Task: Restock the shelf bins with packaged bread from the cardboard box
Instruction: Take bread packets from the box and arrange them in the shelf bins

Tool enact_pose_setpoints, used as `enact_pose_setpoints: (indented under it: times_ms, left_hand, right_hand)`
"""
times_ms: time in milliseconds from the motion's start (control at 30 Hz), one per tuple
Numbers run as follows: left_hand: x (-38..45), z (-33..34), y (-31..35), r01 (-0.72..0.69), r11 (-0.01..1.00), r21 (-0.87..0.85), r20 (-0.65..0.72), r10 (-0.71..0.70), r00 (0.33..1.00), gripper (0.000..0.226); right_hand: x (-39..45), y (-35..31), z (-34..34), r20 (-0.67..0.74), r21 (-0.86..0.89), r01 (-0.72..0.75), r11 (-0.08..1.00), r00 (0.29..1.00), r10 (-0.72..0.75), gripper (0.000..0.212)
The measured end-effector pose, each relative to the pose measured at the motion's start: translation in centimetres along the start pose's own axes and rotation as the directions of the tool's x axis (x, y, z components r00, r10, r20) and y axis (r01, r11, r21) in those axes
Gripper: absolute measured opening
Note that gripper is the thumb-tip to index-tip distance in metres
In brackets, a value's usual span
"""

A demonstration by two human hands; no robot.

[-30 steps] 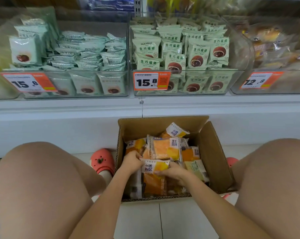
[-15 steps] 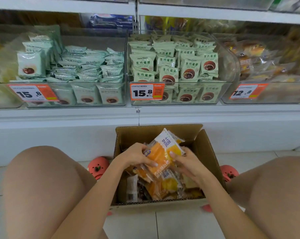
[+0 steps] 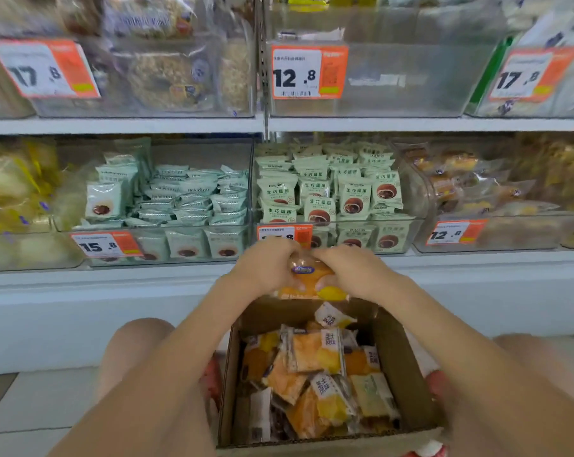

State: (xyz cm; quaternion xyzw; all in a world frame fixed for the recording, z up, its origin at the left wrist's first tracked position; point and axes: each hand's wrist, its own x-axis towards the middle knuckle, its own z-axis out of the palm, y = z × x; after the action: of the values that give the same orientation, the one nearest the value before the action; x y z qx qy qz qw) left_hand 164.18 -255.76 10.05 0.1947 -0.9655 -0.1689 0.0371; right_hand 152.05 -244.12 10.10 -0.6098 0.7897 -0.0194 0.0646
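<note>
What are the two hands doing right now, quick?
Left hand: fingers curled round the orange bread packet, holding it.
Right hand: gripping the same packet from the other side.

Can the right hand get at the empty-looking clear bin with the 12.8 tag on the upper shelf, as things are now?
Probably yes. The right hand and left hand share a grip on an orange bread pack; nothing stands between them and that bin, whose top looks open.

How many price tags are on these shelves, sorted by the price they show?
17.8 tags: 2
12.8 tags: 2
15.8 tag: 1
Half-hidden tag, price unreadable: 1
Total: 6
</note>
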Motion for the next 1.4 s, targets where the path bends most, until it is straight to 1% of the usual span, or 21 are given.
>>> enact_pose_setpoints:
  times_ms: [33,67,100,133,167,200,233,333,400,433,467,533,600,700,767,800,833,933,1100,1233,1400]
  left_hand:
    - [0.2,-1.8,0.2,0.001,0.984,-0.177,-0.051,-0.010,0.999,0.040]
    - [0.4,-3.8,0.6,-0.019,0.920,-0.391,-0.121,-0.031,0.992,0.031]
    - [0.6,-5.8,1.1,-0.074,0.817,-0.571,-0.219,-0.065,0.974,0.020]
    - [1.0,-7.7,1.6,-0.142,0.717,-0.682,-0.325,-0.124,0.937,0.014]
    - [1.6,-9.4,1.9,-0.224,0.676,-0.702,-0.447,-0.174,0.877,0.020]
    - [2.2,-11.1,2.1,-0.291,0.704,-0.648,-0.569,-0.193,0.800,0.026]
    - [3.0,-12.6,2.2,-0.332,0.768,-0.548,-0.676,-0.173,0.716,0.030]
    - [6.2,-16.0,2.3,-0.373,0.884,-0.282,-0.857,-0.058,0.512,0.030]
    - [8.8,-17.9,2.2,-0.341,0.931,-0.130,-0.896,0.037,0.443,0.026]
    - [10.2,-18.3,2.1,-0.298,0.954,-0.023,-0.887,0.118,0.446,0.026]
    - [11.6,-18.6,1.9,-0.237,0.966,0.107,-0.862,0.209,0.463,0.027]
    - [14.0,-18.2,1.3,-0.105,0.928,0.358,-0.793,0.361,0.491,0.038]
    - [15.5,-17.6,0.6,-0.043,0.887,0.461,-0.770,0.423,0.477,0.041]
    - [16.9,-16.8,-0.1,0.007,0.874,0.486,-0.833,0.460,0.308,0.036]
    - [17.4,-16.4,-0.4,0.036,0.859,0.510,-0.844,0.492,0.213,0.035]
    - [17.6,-16.3,-0.4,0.046,0.857,0.514,-0.847,0.498,0.187,0.035]
    - [17.8,-16.2,-0.4,0.054,0.856,0.515,-0.849,0.500,0.169,0.035]
    - [18.3,-16.2,-0.6,0.055,0.850,0.525,-0.847,0.515,0.128,0.035]
    - [18.5,-16.0,-0.7,0.034,0.853,0.521,-0.852,0.517,0.080,0.033]
    - [18.5,-16.0,-0.6,0.031,0.854,0.520,-0.852,0.515,0.088,0.035]
    - [18.5,-16.0,-0.7,0.054,0.856,0.514,-0.855,0.506,0.112,0.039]
  right_hand:
    - [0.0,0.8,-1.8,-0.026,0.039,-0.007,0.999,1.000,0.008,0.051]
    - [0.1,1.7,-3.7,-0.066,0.093,-0.012,0.996,0.998,0.018,0.047]
    - [0.1,2.8,-5.8,-0.120,0.178,-0.002,0.984,0.992,0.024,0.038]
    - [0.1,3.7,-7.9,-0.183,0.285,0.024,0.958,0.983,0.030,0.028]
    - [0.1,4.5,-10.2,-0.252,0.380,0.059,0.923,0.967,0.042,0.026]
    - [0.1,5.1,-12.5,-0.332,0.436,0.093,0.895,0.941,0.064,0.030]
    - [0.3,5.6,-14.9,-0.412,0.458,0.116,0.881,0.906,0.095,0.032]
    - [1.6,6.8,-21.9,-0.611,0.437,0.157,0.885,0.774,0.165,0.022]
    - [2.8,7.2,-26.3,-0.724,0.360,0.174,0.917,0.672,0.157,0.040]
    - [3.6,7.4,-28.2,-0.765,0.306,0.157,0.939,0.628,0.144,0.042]
    - [4.5,7.5,-29.9,-0.782,0.250,0.119,0.961,0.610,0.128,0.043]
    - [7.0,8.0,-32.5,-0.764,0.139,0.017,0.990,0.638,0.096,0.050]
    - [10.1,8.4,-33.9,-0.685,0.032,-0.062,0.998,0.725,0.067,0.054]
    - [15.3,8.4,-33.9,-0.470,-0.126,-0.120,0.985,0.881,0.047,0.042]
    - [18.4,8.2,-32.8,-0.339,-0.147,-0.111,0.983,0.939,0.055,0.036]
    - [19.7,8.3,-32.2,-0.296,-0.132,-0.107,0.985,0.953,0.064,0.034]
    - [20.9,8.4,-31.5,-0.270,-0.112,-0.104,0.988,0.960,0.070,0.034]
    - [23.9,8.6,-29.7,-0.238,-0.048,-0.074,0.996,0.969,0.060,0.052]
    - [25.6,8.4,-27.8,-0.278,-0.113,-0.088,0.990,0.959,0.054,0.044]
    - [25.2,9.0,-27.5,-0.334,0.017,-0.033,0.999,0.942,0.037,0.067]
    - [24.9,8.5,-27.4,-0.335,-0.051,-0.088,0.995,0.940,0.066,0.060]
